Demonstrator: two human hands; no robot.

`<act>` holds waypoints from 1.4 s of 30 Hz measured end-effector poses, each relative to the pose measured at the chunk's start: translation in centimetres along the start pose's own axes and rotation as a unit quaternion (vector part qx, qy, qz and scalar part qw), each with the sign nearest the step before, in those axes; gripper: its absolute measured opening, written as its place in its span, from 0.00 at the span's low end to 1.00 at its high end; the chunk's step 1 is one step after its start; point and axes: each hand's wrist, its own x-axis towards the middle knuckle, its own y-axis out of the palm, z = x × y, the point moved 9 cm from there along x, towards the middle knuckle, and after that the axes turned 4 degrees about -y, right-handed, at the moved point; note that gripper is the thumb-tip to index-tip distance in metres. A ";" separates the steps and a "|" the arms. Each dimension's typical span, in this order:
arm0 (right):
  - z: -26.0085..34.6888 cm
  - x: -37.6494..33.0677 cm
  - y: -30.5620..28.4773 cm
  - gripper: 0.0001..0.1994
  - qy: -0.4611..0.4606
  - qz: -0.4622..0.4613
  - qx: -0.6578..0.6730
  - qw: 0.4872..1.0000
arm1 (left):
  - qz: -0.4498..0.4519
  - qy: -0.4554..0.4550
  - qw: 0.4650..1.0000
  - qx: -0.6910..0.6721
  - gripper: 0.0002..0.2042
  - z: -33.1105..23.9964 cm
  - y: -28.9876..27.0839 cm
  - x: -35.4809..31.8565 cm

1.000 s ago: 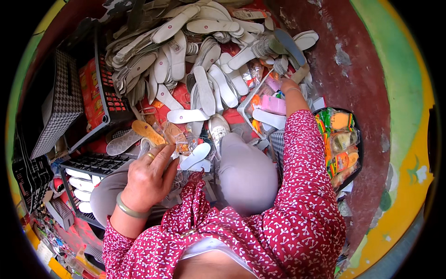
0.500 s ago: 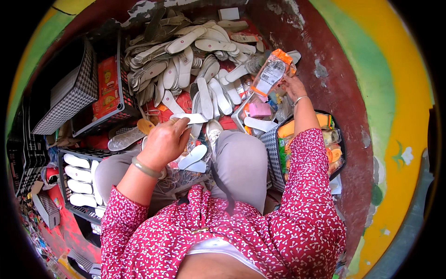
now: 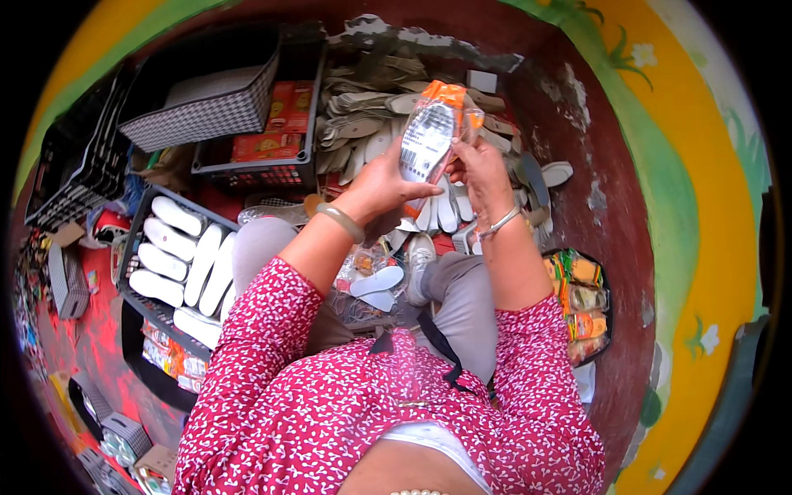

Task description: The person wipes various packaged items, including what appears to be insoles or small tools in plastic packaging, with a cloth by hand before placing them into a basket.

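Note:
In front of me I hold up a see-through plastic bag (image 3: pixel 427 136) with an orange top and a printed white panel. My left hand (image 3: pixel 386 183) is closed on its lower left side, the thumb pointing right below it. At the bag's right edge, my right hand (image 3: pixel 481 172) pinches the plastic between bent fingers. Behind both hands lies a big heap of white shoe insoles (image 3: pixel 356 125), partly covered by the bag and my hands. Two pale insole pieces (image 3: pixel 378 282) rest between my legs, on crumpled see-through plastic.
Left stands a dark crate (image 3: pixel 147 307) of white insoles; behind it, another crate (image 3: pixel 216 168) holds red-orange boxes, near a checkered basket (image 3: pixel 198 117). To my right is a basket (image 3: pixel 610 328) of colourful packets. A dark red wall (image 3: pixel 615 247) rises at the right.
My right hand has brought the bag leftward, in front of me. My left hand has left the white insole and moved up and right onto the bag. The view has shifted too.

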 end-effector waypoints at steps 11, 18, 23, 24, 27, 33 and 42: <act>-1.4 -1.1 0.8 0.11 -0.033 0.015 0.218 0.975 | 0.168 -0.092 0.876 -0.442 0.20 0.6 0.8 -2.5; -1.3 -0.2 -3.1 0.10 -0.051 -0.016 0.307 0.950 | 0.111 -0.134 0.875 -0.453 0.15 3.6 0.8 -1.3; -1.1 0.2 -4.7 0.14 -0.075 -0.034 0.352 0.932 | 0.117 -0.128 0.871 -0.459 0.16 2.3 0.2 -1.6; -0.8 0.1 -4.8 0.14 -0.077 -0.054 0.359 0.929 | 0.112 -0.124 0.872 -0.460 0.16 2.1 0.0 -1.7; -0.5 0.3 -5.5 0.16 -0.089 -0.091 0.377 0.917 | 0.109 -0.117 0.873 -0.461 0.17 1.9 -0.4 -1.4; -1.9 0.7 -6.4 0.15 -0.078 -0.108 0.355 0.925 | 0.109 -0.117 0.916 -0.369 0.17 2.4 -0.9 -1.1; -2.6 1.3 -5.9 0.12 -0.058 -0.049 0.403 0.912 | -0.082 -0.083 0.958 0.263 0.23 5.1 -3.6 -0.4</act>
